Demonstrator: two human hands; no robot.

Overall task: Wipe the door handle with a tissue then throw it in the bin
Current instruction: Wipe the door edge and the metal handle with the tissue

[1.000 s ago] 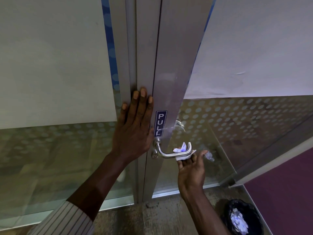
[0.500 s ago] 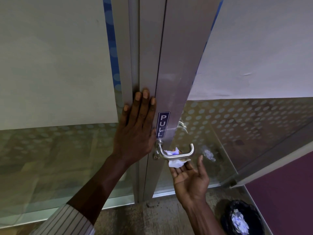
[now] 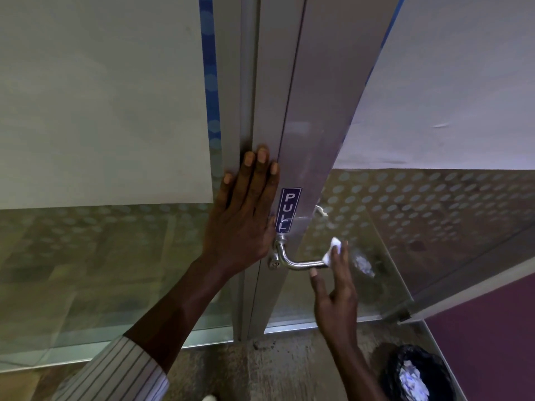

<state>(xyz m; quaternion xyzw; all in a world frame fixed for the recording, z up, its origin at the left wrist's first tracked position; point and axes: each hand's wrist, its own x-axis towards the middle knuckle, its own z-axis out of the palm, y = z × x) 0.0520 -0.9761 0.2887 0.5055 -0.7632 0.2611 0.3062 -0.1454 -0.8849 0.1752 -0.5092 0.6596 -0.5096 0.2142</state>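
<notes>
A silver lever door handle (image 3: 301, 264) juts right from the metal door frame, below a blue PULL sticker (image 3: 288, 209). My right hand (image 3: 335, 293) presses a crumpled white tissue (image 3: 333, 250) against the handle's outer end, with fingers stretched upward and the thumb under the bar. My left hand (image 3: 246, 215) lies flat on the frame just left of the handle, fingers together, holding nothing. A black-lined bin (image 3: 417, 374) with white crumpled paper inside stands on the floor at the lower right.
Frosted and dotted glass panels (image 3: 434, 215) flank the frame on both sides. A second handle (image 3: 321, 210) shows through the glass behind the door. A purple surface (image 3: 492, 337) lies right of the bin. The floor (image 3: 260, 371) below is speckled.
My right hand has slid the tissue from the middle of the handle bar out to its right end and turned more upright. The left hand has stayed flat on the frame.
</notes>
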